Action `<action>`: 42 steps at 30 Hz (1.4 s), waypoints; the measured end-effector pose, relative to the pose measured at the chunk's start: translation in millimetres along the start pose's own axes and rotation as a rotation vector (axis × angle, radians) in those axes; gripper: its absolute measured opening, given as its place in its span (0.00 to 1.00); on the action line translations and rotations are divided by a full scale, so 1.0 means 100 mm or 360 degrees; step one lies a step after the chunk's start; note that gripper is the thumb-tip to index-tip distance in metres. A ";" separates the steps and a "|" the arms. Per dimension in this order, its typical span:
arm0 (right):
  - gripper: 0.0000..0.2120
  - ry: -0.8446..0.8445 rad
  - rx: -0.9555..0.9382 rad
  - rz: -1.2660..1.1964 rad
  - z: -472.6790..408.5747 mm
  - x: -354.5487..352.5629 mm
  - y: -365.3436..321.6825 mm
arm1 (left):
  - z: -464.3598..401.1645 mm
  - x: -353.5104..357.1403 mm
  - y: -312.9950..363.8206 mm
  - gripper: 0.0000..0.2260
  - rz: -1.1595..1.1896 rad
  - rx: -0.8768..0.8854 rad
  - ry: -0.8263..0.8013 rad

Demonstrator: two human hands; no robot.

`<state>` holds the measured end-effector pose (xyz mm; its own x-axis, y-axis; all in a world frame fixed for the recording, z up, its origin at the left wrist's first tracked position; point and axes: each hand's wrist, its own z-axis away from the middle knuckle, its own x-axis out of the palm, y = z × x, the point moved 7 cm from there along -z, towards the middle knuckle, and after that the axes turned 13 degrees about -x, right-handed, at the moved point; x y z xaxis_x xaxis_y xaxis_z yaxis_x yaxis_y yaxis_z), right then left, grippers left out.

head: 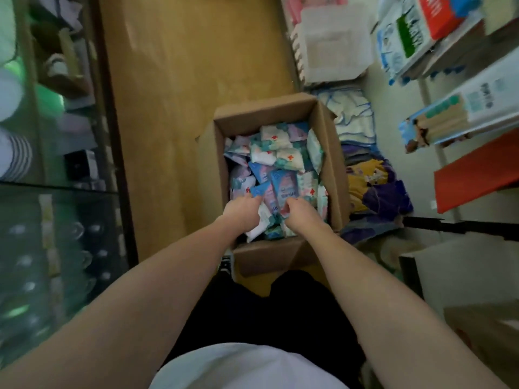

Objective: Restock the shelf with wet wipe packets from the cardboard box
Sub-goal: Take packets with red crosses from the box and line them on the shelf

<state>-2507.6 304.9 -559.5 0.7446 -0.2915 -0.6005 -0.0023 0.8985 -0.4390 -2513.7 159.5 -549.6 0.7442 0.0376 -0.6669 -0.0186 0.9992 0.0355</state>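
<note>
Both hands inside the open cardboard box (276,256), left hand (243,210) and right hand (302,213) each gripping blue packets (283,186).

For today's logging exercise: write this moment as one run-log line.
stage: picking | left hand: grips blue packet | right hand: grips blue packet | cardboard box: open, on floor

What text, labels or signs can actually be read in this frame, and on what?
None reads as words.
Blue packets in the cardboard box: white lettering, blurred.
White packets: red cross mark only, no legible words.
Shelf packages: green and red panels with print, too blurred.
Long box: code square and small print, unreadable.
</note>
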 end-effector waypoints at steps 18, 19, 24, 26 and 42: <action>0.38 -0.0753 -0.0223 0.0421 -0.55 0.47 0.37 | -0.48 0.55 0.21 0.32 0.0112 -0.0335 -0.0104; 0.38 -0.0769 -0.0216 0.0416 -0.54 0.48 0.37 | -0.49 0.53 0.21 0.32 0.0146 -0.0325 -0.0088; 0.41 -0.0802 -0.0181 0.0338 -0.49 0.45 0.33 | -0.46 0.40 0.20 0.31 0.0343 -0.0322 -0.0124; 0.39 -0.0821 -0.0184 0.0406 -0.50 0.42 0.33 | -0.45 0.39 0.22 0.33 0.0291 -0.0258 -0.0113; 0.51 -0.0884 -0.0027 0.0409 -0.49 0.33 0.31 | -0.34 0.48 0.19 0.19 0.0123 -0.0207 -0.0098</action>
<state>-2515.7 307.1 -626.2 0.9555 0.1526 -0.2524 -0.2351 0.9108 -0.3395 -2500.4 180.4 -606.2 0.7765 0.1175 -0.6190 -0.1609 0.9869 -0.0145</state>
